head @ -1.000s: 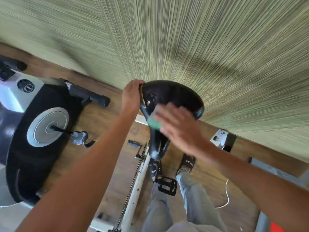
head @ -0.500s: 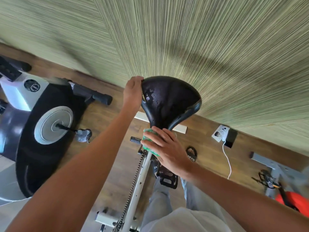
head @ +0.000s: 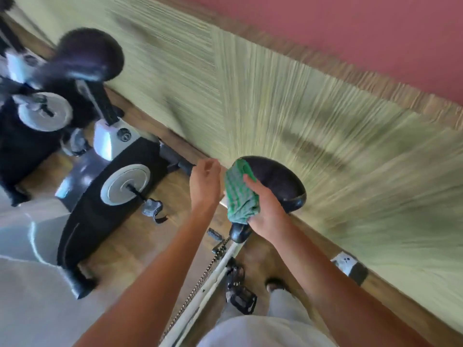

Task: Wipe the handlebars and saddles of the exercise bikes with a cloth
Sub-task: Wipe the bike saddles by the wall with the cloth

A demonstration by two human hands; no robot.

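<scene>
A black saddle (head: 278, 182) of a white-framed exercise bike (head: 220, 266) sits at the centre, close to the wall. My right hand (head: 265, 211) grips a bunched green cloth (head: 241, 194) at the saddle's left side, above its nose. My left hand (head: 205, 181) hovers just left of the cloth, off the saddle, fingers loosely curled with nothing in them. A second black saddle (head: 87, 55) of a black-and-white exercise bike (head: 112, 186) shows blurred at the upper left.
A green striped wall (head: 300, 121) runs right behind the saddles, with a red band above it. A white socket with a black plug (head: 350, 267) sits low on the wall at right. My legs and feet stand by the pedal (head: 243, 300) on the wooden floor.
The view swung left and up, bringing the second bike's saddle into sight. My left hand let go of the saddle's rear edge. My right hand lifted the cloth from the saddle's nose to its side.
</scene>
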